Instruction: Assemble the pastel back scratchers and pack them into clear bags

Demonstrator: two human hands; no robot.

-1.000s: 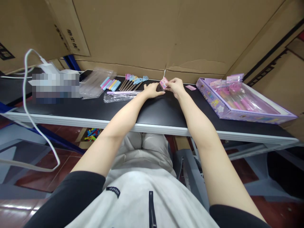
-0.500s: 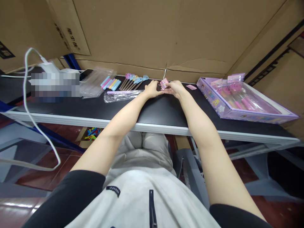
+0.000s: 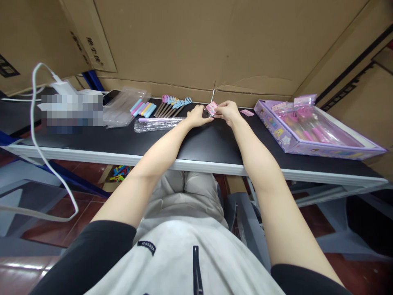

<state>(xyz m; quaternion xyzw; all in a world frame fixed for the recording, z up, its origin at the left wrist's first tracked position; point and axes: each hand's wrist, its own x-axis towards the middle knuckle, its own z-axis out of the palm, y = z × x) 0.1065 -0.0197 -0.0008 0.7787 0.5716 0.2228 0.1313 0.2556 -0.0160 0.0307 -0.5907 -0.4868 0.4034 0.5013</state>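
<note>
A small pink printed card [image 3: 211,107] is pinched between the thumb and fingers of my right hand [image 3: 227,112]. Close beside it, my left hand [image 3: 197,116] lies over the end of a clear plastic sleeve [image 3: 150,127], its thumb and fingers closing on the sleeve's mouth. Inside the sleeve is a stick with a lilac handle [image 3: 153,120]; its far part is hidden under my left hand. The card is at the mouth of the sleeve, though whether its edge is inside I cannot tell. Another pink card [image 3: 247,112] lies flat to the right of my right hand.
Brown rods with coloured claw-shaped heads [image 3: 173,105] lie behind the sleeve, beside several pastel handles [image 3: 143,108] and flat plastic sleeves [image 3: 121,107]. A purple display box [image 3: 285,141] with packed items stands on the right. Cardboard [image 3: 227,53] walls the back; a white cable [image 3: 33,110] hangs left.
My right hand's fingers have drawn in and shifted their pinch on the pink card, which has tilted slightly. My left hand has stayed almost still.
</note>
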